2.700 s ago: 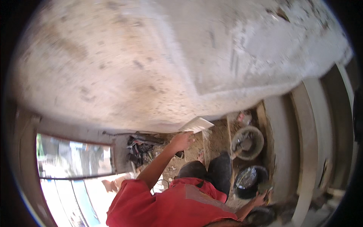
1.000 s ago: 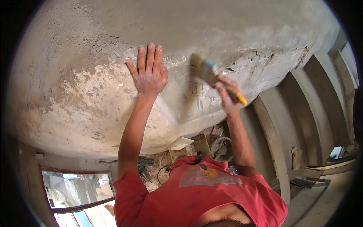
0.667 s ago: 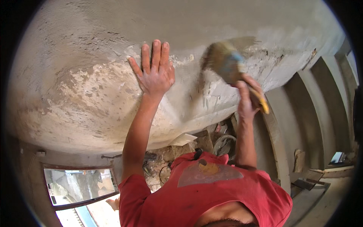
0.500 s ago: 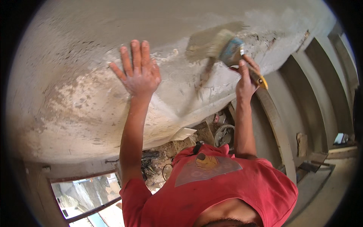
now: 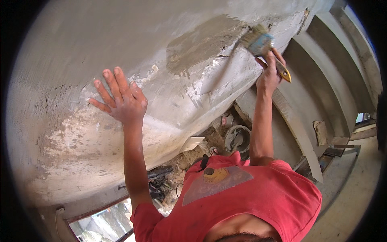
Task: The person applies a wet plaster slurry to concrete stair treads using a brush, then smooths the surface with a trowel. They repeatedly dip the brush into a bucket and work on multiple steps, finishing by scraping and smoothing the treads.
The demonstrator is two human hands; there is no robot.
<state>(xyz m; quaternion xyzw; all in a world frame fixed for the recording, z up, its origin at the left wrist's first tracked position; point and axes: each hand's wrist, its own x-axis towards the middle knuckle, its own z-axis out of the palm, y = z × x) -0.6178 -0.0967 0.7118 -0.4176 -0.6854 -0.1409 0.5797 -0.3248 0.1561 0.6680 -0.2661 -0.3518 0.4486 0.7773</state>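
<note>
My right hand (image 5: 269,74) grips a wide paintbrush (image 5: 260,43) with pale bristles, a blue band and a yellow-tipped handle. Its bristles are at the rough plaster wall (image 5: 161,105), slightly blurred; whether they touch it I cannot tell. Left of the brush a dark wet patch (image 5: 193,44) spreads over the plaster, with drips along its lower edge. My left hand (image 5: 125,103) lies against the wall with its fingers spread, holding nothing. Near it the surface is flaky, with pale bare spots.
Concrete steps (image 5: 322,80) rise along the right. Below the wall a round bucket (image 5: 238,139) stands amid rubble, beside a pale board (image 5: 192,143). A window (image 5: 105,224) is at the lower left. A brown block (image 5: 320,133) rests on a step.
The brush in my right hand has moved right and slightly up, uncovering the wet patch. In the picture, my left hand sits lower and farther left. The whole view has shifted.
</note>
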